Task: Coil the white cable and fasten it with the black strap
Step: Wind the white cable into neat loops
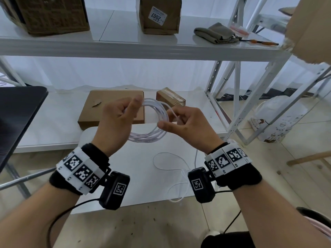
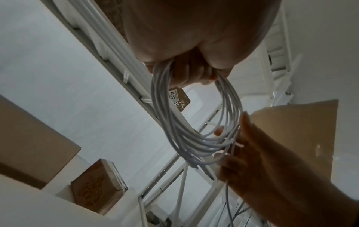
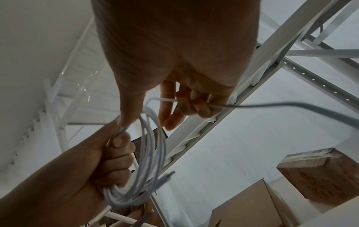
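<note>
The white cable point(image 1: 157, 120) is wound into several loops that hang in the air between my hands. My left hand point(image 1: 120, 113) grips the top of the coil point(image 2: 196, 122) in its curled fingers point(image 3: 118, 155). My right hand point(image 1: 180, 120) holds the loose strand point(image 3: 194, 102) of cable in its curled fingers, with the thumb against the coil's right side. The free tail point(image 1: 172, 167) trails down and lies in slack loops on the white table point(image 1: 139, 165). A plug end point(image 3: 167, 176) sticks out of the coil. No black strap is in view.
Behind the hands a flat cardboard box point(image 1: 111, 108) and a small taped box point(image 1: 170, 98) sit on a low white shelf. The upper shelf carries more boxes point(image 1: 159, 15) and a grey cloth point(image 1: 216, 33). A dark panel point(image 1: 16, 119) stands left; rack legs point(image 1: 236, 97) stand right.
</note>
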